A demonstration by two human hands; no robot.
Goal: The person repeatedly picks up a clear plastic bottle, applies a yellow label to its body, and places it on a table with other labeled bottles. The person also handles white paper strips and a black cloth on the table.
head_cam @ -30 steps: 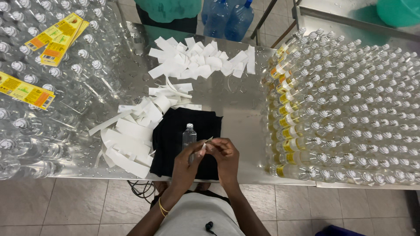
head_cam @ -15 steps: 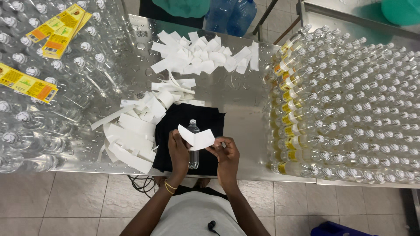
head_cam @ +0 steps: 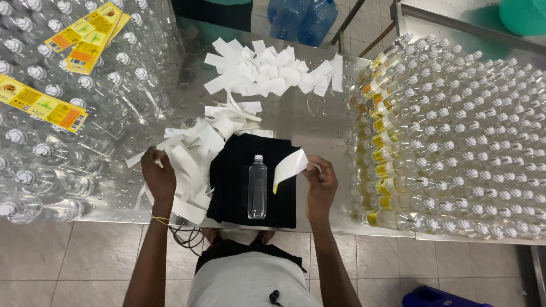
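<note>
I see the right hand [head_cam: 320, 185] pinching a peeled label [head_cam: 289, 166]; left hand [head_cam: 158, 176] rests flat on backing strips [head_cam: 190, 165]. Clear bottle [head_cam: 257, 187] on the black cloth [head_cam: 233, 187] has no label yet, I'd say approx. half done w/ this one.

Both arms extended forward; left hand [head_cam: 158, 176] palm-down, fingers loosely curled; right hand [head_cam: 321, 185] raised, fingertips pinched together.

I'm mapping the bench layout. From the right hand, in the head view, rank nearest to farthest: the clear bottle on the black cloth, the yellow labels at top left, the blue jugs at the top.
From the right hand:
1. Clear bottle, just left on the black cloth.
2. Blue jugs, top centre.
3. Yellow labels, far top left.
</note>
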